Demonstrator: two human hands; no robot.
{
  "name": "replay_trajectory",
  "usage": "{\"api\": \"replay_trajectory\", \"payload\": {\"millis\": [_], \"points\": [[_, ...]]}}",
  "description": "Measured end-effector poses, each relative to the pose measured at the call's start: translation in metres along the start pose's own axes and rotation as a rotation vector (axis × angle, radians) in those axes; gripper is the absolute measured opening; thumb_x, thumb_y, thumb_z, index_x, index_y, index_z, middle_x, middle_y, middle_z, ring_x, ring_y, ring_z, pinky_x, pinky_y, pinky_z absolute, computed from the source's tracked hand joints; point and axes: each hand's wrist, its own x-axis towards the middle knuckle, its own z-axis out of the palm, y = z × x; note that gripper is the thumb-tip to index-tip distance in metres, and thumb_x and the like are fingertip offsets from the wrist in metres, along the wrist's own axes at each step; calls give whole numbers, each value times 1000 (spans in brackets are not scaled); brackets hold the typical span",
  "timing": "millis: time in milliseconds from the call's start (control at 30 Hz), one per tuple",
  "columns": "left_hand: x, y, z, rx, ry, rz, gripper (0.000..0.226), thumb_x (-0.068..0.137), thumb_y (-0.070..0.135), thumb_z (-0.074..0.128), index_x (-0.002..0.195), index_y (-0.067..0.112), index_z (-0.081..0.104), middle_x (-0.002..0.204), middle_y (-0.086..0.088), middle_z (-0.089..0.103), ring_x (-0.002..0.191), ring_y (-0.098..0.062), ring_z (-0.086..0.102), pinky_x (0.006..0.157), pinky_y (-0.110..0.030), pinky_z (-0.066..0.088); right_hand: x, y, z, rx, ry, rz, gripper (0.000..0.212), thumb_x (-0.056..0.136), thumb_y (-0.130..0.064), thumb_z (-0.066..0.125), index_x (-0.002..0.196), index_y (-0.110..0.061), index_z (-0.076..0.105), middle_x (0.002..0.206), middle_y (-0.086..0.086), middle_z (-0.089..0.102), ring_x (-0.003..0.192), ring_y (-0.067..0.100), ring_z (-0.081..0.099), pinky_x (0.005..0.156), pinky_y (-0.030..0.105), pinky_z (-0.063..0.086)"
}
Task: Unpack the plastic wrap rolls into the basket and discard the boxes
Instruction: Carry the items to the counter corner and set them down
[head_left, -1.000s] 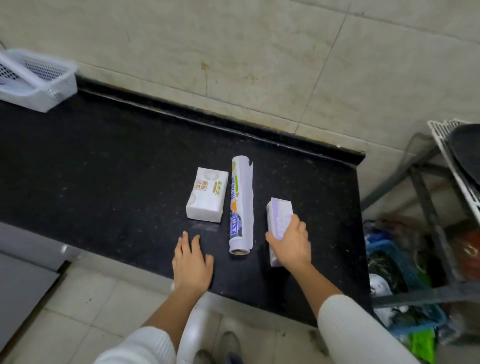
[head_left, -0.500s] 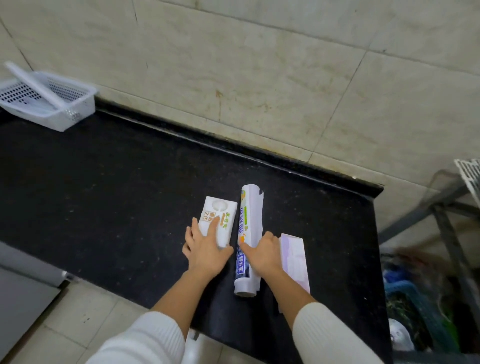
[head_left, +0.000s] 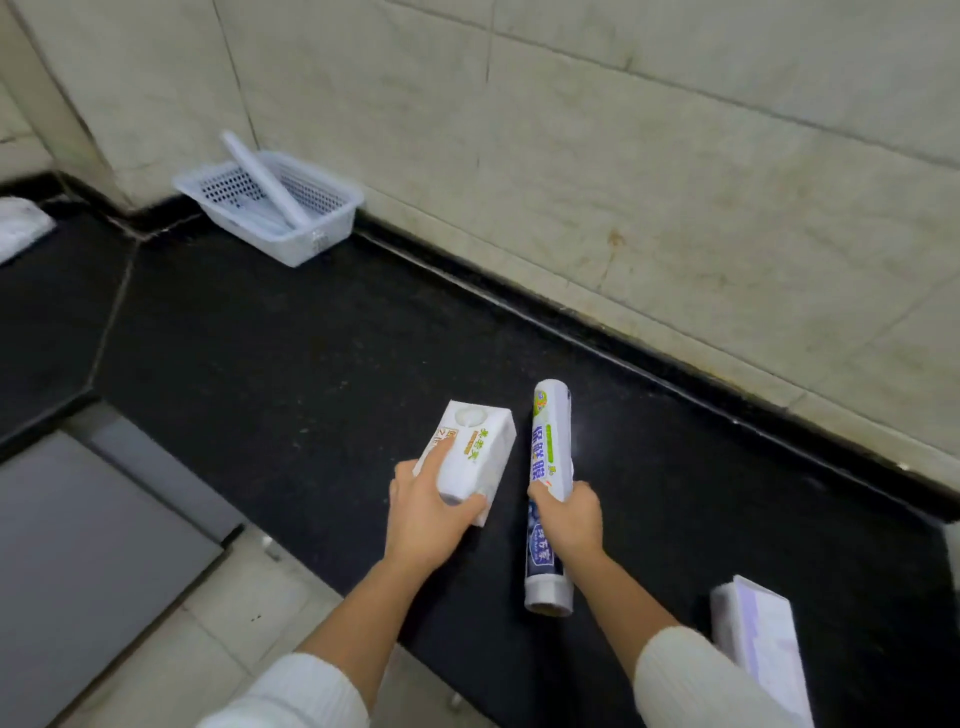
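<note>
Item 1: white box (head_left: 470, 457), gripped at its near end by the left hand (head_left: 431, 519); the fingers (head_left: 434, 460) are wrapped over its top, with the thumb underneath. Whether it is lifted off the black surface (head_left: 260, 364) cannot be told.

Item 2: roll (head_left: 549, 493) in printed wrapper, clasped round its middle by the right hand (head_left: 569, 519), fingers curled closed about it.

Item 3: second box (head_left: 761, 654), pale purple, lying untouched at the near right of the surface, close to the edge.

Item 4: white basket (head_left: 270, 208), set against the tiled wall, well apart from both hands; one long roll is already propped inside it.

Risks noted: the smooth roll may be let slip from a one-handed clasp during the long carry to the basket. The second box may be knocked off the edge by a passing sleeve.
</note>
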Motion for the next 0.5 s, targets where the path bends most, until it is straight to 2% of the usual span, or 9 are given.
{"api": "replay_trajectory", "payload": {"millis": [233, 367, 500], "points": [[80, -86, -173, 80, 89, -4, 87, 56, 55, 59, 134, 62, 22, 115, 19, 28, 116, -12, 39, 83, -28, 39, -33, -102, 169, 77, -94, -49, 42, 75, -31, 71, 106, -4, 60, 107, 20, 63, 88, 31, 67, 78, 46, 59], [118, -133, -269, 130, 164, -52, 86, 61, 48, 64, 138, 53, 28, 126, 5, 34, 119, -21, 40, 93, -36, 44, -58, -152, 261, 87, -164, -40, 42, 75, -29, 73, 106, -3, 60, 106, 19, 64, 88, 30, 68, 78, 48, 59], [159, -159, -334, 152, 215, -90, 84, 65, 44, 67, 139, 51, 28, 128, -1, 36, 117, -23, 41, 91, -37, 42, -70, -199, 333, 53, -229, -63, 45, 74, -30, 73, 107, -2, 60, 106, 18, 64, 89, 30, 68, 80, 48, 59]]}}
